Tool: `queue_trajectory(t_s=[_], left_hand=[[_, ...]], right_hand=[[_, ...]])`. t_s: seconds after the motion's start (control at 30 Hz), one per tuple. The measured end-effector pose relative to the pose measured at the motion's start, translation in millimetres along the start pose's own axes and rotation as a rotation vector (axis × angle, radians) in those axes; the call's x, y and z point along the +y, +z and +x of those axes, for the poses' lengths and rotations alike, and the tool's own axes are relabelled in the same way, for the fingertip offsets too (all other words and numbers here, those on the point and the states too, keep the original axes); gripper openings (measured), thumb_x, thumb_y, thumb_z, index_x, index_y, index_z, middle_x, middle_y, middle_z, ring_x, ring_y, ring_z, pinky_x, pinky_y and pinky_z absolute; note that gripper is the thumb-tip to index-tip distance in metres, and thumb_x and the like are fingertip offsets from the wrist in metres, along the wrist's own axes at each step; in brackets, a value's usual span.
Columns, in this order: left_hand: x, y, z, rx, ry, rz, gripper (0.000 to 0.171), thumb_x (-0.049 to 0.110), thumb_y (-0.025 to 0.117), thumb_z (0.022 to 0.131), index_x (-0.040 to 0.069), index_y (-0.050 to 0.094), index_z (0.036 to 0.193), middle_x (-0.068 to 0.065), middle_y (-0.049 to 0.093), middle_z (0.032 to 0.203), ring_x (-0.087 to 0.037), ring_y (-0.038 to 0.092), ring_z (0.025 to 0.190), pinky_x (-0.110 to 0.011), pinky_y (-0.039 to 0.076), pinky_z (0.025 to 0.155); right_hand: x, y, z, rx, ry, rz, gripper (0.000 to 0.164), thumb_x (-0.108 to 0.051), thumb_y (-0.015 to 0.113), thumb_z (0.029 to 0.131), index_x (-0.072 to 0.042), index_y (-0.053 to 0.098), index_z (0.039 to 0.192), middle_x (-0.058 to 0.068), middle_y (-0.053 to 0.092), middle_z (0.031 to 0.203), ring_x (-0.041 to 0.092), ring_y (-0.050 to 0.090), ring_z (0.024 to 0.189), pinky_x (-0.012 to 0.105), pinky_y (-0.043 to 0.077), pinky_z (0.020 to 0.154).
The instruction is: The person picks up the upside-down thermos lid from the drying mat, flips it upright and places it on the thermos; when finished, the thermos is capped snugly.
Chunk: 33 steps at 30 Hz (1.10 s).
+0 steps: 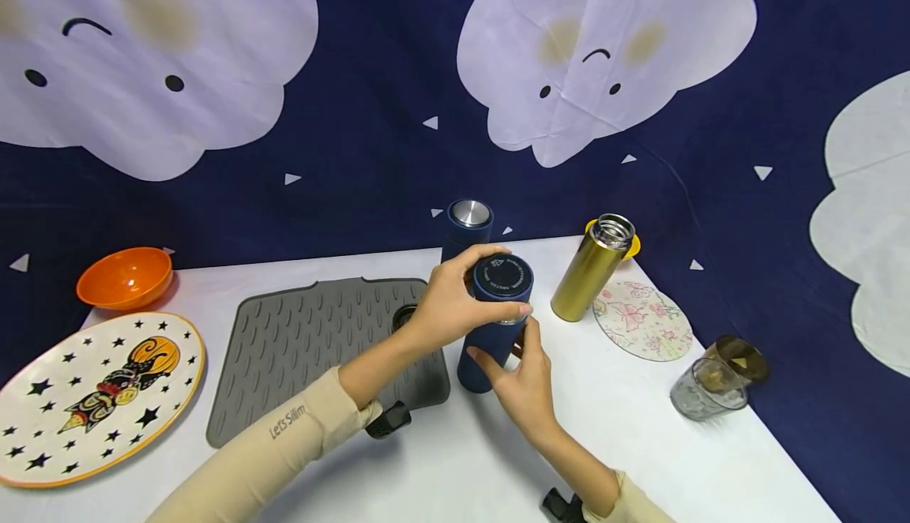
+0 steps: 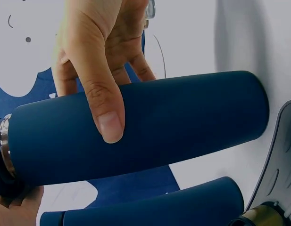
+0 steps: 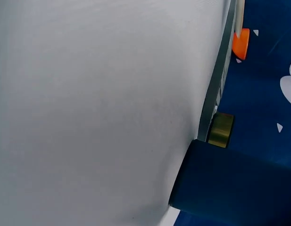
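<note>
A blue thermos bottle (image 1: 480, 357) stands upright on the white table, its dark lid (image 1: 503, 276) on top. My left hand (image 1: 455, 302) grips the lid from the left, fingers behind it and thumb across its front. Lower down, my right hand (image 1: 528, 385) holds the bottle's body. The left wrist view has the right thumb pressed along the blue wall of the bottle (image 2: 192, 115), with a silver band visible below the lid. In the right wrist view, only the lower part of the bottle (image 3: 235, 183) shows; the right hand is outside that view.
Behind stands a second blue bottle (image 1: 465, 235). A lidless gold bottle (image 1: 584, 278) is to the right, near a floral round mat (image 1: 643, 321) and glasses (image 1: 707, 389). At left are a grey drying mat (image 1: 306, 357) bearing a gold lid (image 2: 265, 215), a plate (image 1: 163, 396) and an orange bowl (image 1: 124, 280).
</note>
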<state>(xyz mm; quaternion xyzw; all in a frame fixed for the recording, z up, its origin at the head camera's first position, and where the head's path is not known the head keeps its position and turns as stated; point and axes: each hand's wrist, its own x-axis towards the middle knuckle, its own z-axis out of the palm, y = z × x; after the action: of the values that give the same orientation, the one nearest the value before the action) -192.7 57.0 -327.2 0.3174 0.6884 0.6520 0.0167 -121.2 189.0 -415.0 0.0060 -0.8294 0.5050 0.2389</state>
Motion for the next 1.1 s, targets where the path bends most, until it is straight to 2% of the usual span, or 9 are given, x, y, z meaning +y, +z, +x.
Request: queue_trajectory(t_s=[0.17,0.23,0.3,0.4,0.57,0.67,0.77,1.0,1.1], left_hand=[[-1.7,6.4,-2.1,0.017,0.061,0.125,0.065,0.021,0.089,0.072,0.011,0.060,0.129,-0.004,0.071,0.111,-0.013,0.070,0.093,-0.027,0.057,0.083],[-3.9,8.2,-3.9,0.030,0.064,0.172,0.064,0.025,0.089,0.072,0.012,0.061,0.129,-0.003,0.072,0.109,-0.011,0.069,0.091,-0.026,0.057,0.081],[-6.9,8.5,-5.1,0.032,0.055,0.180,0.063,0.026,0.088,0.074,0.013,0.061,0.129,-0.002,0.072,0.107,-0.011,0.069,0.090,-0.027,0.057,0.080],[-10.7,5.8,-5.2,-0.004,0.047,0.149,0.062,0.024,0.086,0.076,0.015,0.059,0.131,-0.003,0.072,0.107,-0.012,0.069,0.091,-0.028,0.057,0.080],[-13.9,-1.6,-0.6,-0.133,0.069,0.070,0.065,0.015,0.083,0.077,0.015,0.055,0.136,-0.007,0.069,0.113,-0.015,0.068,0.098,-0.031,0.057,0.086],[-16.6,-4.1,3.1,-0.160,0.070,0.025,0.065,0.010,0.084,0.076,0.012,0.056,0.135,-0.008,0.068,0.114,-0.016,0.068,0.099,-0.032,0.056,0.089],[-19.2,-3.6,4.1,-0.127,0.086,0.018,0.065,0.008,0.087,0.073,0.009,0.058,0.131,-0.007,0.068,0.113,-0.015,0.068,0.098,-0.032,0.056,0.089],[-16.9,7.9,-2.3,0.051,0.143,0.171,0.068,0.019,0.092,0.068,0.011,0.059,0.126,-0.004,0.070,0.109,-0.013,0.069,0.093,-0.028,0.057,0.081],[-18.0,9.8,-2.5,0.075,0.146,0.195,0.067,0.022,0.092,0.068,0.010,0.058,0.125,-0.004,0.070,0.109,-0.014,0.069,0.093,-0.028,0.057,0.080]], right_hand=[[1,0,-1,0.007,-0.035,0.001,0.067,-0.011,0.084,0.078,-0.011,0.047,0.134,0.010,0.067,0.120,0.026,0.065,0.111,0.049,0.054,0.091],[1,0,-2,0.002,-0.050,0.004,0.068,-0.011,0.084,0.078,-0.012,0.046,0.134,0.010,0.067,0.120,0.026,0.065,0.111,0.049,0.054,0.091],[2,0,-2,0.002,-0.062,-0.002,0.069,-0.011,0.084,0.078,-0.011,0.046,0.135,0.010,0.066,0.122,0.026,0.065,0.111,0.048,0.054,0.090],[2,-1,-2,0.005,-0.073,-0.010,0.069,-0.013,0.085,0.077,-0.011,0.047,0.135,0.008,0.065,0.124,0.025,0.064,0.113,0.047,0.054,0.091],[2,-1,-2,0.005,-0.067,-0.005,0.068,-0.013,0.085,0.077,-0.010,0.047,0.134,0.008,0.065,0.124,0.026,0.064,0.114,0.048,0.053,0.092],[2,-1,-1,-0.002,-0.056,0.003,0.069,-0.013,0.085,0.078,-0.010,0.047,0.135,0.009,0.065,0.125,0.026,0.064,0.114,0.049,0.053,0.092],[3,0,0,-0.009,-0.051,0.005,0.067,-0.014,0.085,0.078,-0.011,0.047,0.133,0.009,0.066,0.125,0.026,0.065,0.113,0.049,0.053,0.092],[5,-1,1,-0.018,-0.057,0.011,0.065,-0.014,0.085,0.078,-0.012,0.047,0.131,0.008,0.066,0.121,0.025,0.065,0.112,0.049,0.054,0.092],[6,-1,2,-0.022,-0.062,0.015,0.067,-0.014,0.084,0.078,-0.012,0.047,0.133,0.009,0.066,0.121,0.026,0.065,0.112,0.049,0.054,0.092]])
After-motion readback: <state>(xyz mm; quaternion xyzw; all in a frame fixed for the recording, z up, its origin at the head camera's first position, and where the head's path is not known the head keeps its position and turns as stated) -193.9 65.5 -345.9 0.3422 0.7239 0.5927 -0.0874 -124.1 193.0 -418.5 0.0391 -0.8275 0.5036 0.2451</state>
